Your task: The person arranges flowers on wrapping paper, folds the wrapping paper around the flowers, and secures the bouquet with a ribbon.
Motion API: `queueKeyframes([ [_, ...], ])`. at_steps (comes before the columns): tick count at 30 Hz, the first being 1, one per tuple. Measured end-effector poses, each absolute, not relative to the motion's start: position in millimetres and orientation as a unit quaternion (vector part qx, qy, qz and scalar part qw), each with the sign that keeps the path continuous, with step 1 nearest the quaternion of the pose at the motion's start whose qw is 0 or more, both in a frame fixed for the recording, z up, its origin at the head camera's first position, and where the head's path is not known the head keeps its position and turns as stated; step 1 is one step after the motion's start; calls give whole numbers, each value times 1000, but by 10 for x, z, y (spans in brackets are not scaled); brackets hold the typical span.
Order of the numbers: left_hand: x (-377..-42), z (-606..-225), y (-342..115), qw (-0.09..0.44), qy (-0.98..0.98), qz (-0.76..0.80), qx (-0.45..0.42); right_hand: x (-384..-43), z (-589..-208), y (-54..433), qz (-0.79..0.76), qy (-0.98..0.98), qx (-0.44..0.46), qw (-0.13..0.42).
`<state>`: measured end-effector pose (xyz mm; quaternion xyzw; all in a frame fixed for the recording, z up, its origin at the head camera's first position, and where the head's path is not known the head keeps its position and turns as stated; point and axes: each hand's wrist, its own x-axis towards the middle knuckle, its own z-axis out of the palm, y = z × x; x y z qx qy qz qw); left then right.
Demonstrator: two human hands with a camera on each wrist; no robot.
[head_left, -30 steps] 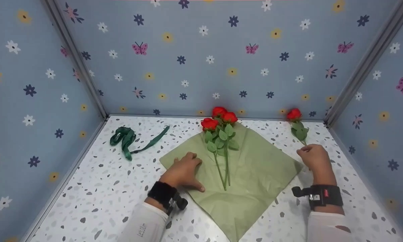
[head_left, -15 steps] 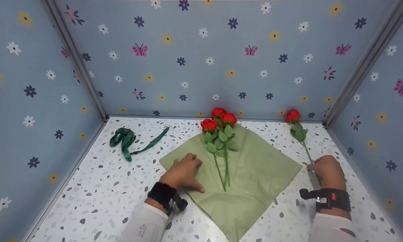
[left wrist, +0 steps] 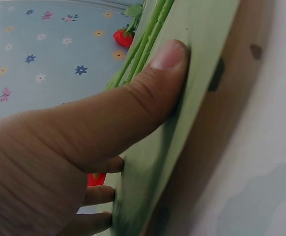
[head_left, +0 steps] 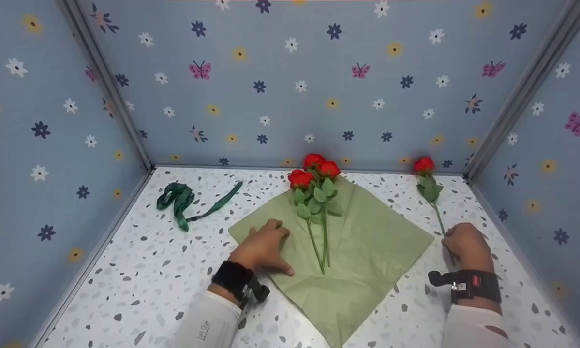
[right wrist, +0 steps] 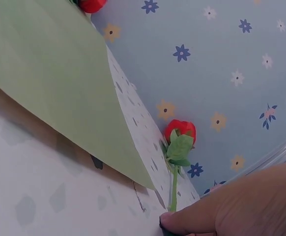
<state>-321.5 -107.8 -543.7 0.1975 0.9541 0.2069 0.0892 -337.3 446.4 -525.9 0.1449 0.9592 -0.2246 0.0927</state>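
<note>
Three red roses (head_left: pixel 319 194) with green leaves and stems lie together on a sheet of green wrapping paper (head_left: pixel 377 241), their blooms near its far corner. My left hand (head_left: pixel 263 246) rests with spread fingers on the left part of this sheet, beside the stems. In the left wrist view, its thumb (left wrist: pixel 148 88) and fingertips lie against the paper. Right of the sheet, my right hand (head_left: pixel 469 245) pinches the stem of a single red rose (head_left: pixel 429 189), whose bloom points toward the back wall. The right wrist view shows the thumb (right wrist: pixel 197 216) at that stem; the other fingers are mostly hidden.
A dark green ribbon (head_left: pixel 179 203) lies loosely bunched at the back left of the speckled white table (head_left: pixel 140 275), one end trailing right. Blue flower-patterned panels (head_left: pixel 290 96) enclose the table at the back and both sides.
My right hand has slid down the single rose's stem toward me, baring more of the stem, and then stayed near there. The left hand, paper and three roses hold their places.
</note>
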Motion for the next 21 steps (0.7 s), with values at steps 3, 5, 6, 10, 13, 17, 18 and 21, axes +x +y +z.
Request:
queueKeyframes([
  [3,-3221,-5442,-1084,90,954,205,198,-3381,-5253,4450,-223,960,138,97],
  [5,-3223,-5440,-1085,90,954,205,198,-3382,-5244,4450,-223,960,135,97],
  [6,-3223,-5438,-1086,90,954,205,198,-3382,-5237,4449,-223,960,134,98],
  [10,-3225,-5438,-1083,88,955,204,198,-3390,-5235,4462,-225,960,130,101],
  [13,-3227,-5442,-1082,87,955,204,198,-3396,-5237,4470,-226,959,131,106],
  [17,-3225,-5444,-1081,87,955,203,199,-3407,-5242,4476,-232,956,139,115],
  [18,-3224,-5443,-1081,88,955,202,199,-3410,-5244,4477,-234,955,142,118],
  [21,-3220,-5438,-1081,88,955,203,199,-3419,-5257,4480,-243,952,145,119],
])
